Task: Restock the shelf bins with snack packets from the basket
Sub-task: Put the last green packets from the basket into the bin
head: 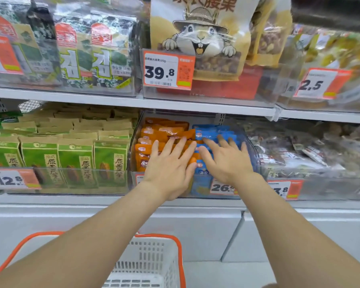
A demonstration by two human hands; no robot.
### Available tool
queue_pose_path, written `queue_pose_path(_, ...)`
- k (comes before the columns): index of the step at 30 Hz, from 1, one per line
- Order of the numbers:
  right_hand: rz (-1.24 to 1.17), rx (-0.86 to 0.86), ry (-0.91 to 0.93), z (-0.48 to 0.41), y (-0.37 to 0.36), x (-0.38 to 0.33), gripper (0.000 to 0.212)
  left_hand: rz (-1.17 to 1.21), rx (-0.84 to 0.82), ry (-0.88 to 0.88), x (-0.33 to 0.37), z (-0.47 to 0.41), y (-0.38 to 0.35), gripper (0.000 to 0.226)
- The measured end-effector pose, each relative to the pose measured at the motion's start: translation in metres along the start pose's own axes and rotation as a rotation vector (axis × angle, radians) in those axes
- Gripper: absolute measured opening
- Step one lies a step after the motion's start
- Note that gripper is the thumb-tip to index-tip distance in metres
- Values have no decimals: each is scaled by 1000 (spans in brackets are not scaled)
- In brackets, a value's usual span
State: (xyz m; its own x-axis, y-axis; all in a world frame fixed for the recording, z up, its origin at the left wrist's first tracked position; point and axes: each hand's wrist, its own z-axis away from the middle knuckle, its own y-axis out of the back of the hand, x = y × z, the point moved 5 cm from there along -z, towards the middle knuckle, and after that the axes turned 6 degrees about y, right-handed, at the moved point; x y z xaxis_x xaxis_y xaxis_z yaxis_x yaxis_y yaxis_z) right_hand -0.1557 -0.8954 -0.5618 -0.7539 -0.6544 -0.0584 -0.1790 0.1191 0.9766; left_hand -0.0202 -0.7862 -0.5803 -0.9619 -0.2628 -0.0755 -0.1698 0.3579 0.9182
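Observation:
A clear shelf bin on the lower shelf holds orange snack packets on its left side and blue snack packets on its right. My left hand lies flat with straight, spread fingers on the orange packets. Beside it, my right hand presses flat on the blue packets, fingers spread. The two hands nearly touch at the bin's middle. A white basket with an orange rim sits below, between my forearms; what shows of its inside holds no packets.
Green seed packets fill the bin to the left; a clear bin of mixed wrapped snacks stands to the right. The upper shelf carries seaweed packs, a squirrel-print nut bag and price tags. White cabinet fronts lie below.

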Motion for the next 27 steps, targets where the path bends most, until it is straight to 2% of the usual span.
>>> queue_pose_path(4, 11, -15, 56, -9, -2, -2, 81, 20, -47, 56, 2, -19, -7, 68)
queue_pose_path(7, -18, -13, 54, -15, -1, 10, 72, 44, -82, 64, 2, -23, -8, 70)
queue_pose_path(10, -26, 19, 40, -15, 0, 13, 64, 74, -34, 49, 2, -16, -1, 72)
queue_pose_path(14, -47, 174, -3, -13, 15, 6, 67, 136, 89, 103, -4, -28, 18, 54)
queue_pose_path(16, -49, 177, -10, -17, 21, 3, 64, 178, 113, 168, -5, -40, 25, 47)
queue_pose_path(20, -98, -24, 7, -30, 11, -6, 62, 301, -46, 225, 1, -65, 26, 39)
queue_pose_path(23, -133, -67, -6, -40, 6, -3, 64, 304, -243, 256, 5, -79, 18, 44)
queue_pose_path(27, -145, -157, -4, -47, 0, 1, 66, 265, -265, 225, 5, -90, 4, 46)
